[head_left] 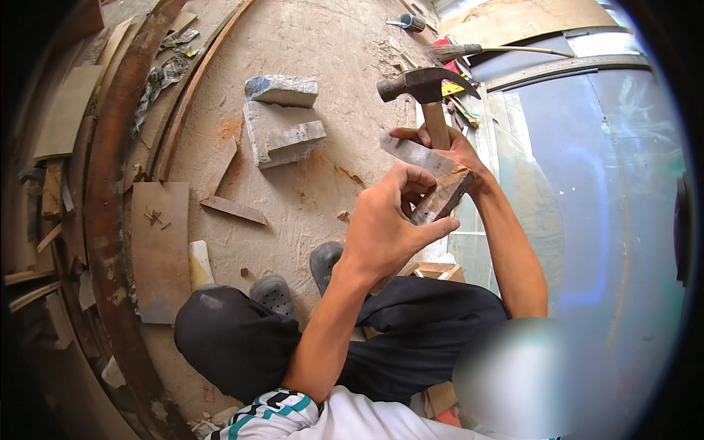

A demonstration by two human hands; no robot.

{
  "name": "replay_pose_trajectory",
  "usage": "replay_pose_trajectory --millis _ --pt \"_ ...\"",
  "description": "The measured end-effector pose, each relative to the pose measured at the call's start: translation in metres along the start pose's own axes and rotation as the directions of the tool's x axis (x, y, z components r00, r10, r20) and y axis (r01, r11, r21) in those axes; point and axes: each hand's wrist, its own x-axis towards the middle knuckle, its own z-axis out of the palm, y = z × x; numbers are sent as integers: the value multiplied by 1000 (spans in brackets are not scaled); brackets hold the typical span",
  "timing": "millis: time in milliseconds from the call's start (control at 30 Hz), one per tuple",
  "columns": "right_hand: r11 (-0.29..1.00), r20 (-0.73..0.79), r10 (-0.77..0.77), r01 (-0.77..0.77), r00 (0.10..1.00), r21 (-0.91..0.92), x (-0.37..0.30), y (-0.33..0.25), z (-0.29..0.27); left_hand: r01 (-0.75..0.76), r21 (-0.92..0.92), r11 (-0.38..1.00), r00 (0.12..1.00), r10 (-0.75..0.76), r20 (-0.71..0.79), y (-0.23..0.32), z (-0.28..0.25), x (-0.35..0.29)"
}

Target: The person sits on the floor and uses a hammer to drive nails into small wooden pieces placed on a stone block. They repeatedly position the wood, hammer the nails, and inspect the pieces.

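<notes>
My left hand [381, 224] is closed, its thumb and fingers gripping a short brown wooden block [444, 196] above my bent legs. A flat greyish piece [416, 153] runs from the block toward the upper left; I cannot tell whether the two are one. Behind them, my right hand [463, 154] is wrapped round a claw hammer [424, 85], its head up and its wooden handle in the grip. My right hand also lies against the far side of the block and grey piece. The lower part of the handle is hidden.
Broken concrete blocks [282, 125] stand on the floor ahead, near an angled wooden joint [227, 192]. Several nails [155, 218] lie on a board [160, 271] at left, beside long timbers [110, 220]. Grey-blue sheets [587, 191] and a brush [455, 51] are at right.
</notes>
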Motion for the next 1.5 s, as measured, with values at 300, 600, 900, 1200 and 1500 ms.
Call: replay_pose_trajectory --millis 300,600,900,1200,1500 --pt "985 -187 -40 7 982 -174 -3 -14 14 -332 386 861 920 385 -68 -4 13 -4" --pt "993 -300 96 -114 949 -43 0 -41 58 -420 650 634 829 560 -10 -7 -30 7" --pt "992 -80 -5 -6 997 -127 39 -25 85 9 774 633 944 250 -215 -15 -58 -21" --pt "955 296 -171 232 940 -183 50 -19 100 288 841 457 925 93 -367 4 -63 -32" --pt "975 244 -177 203 954 -86 49 -20 77 333 840 429 928 9 -373 10 -50 -11"
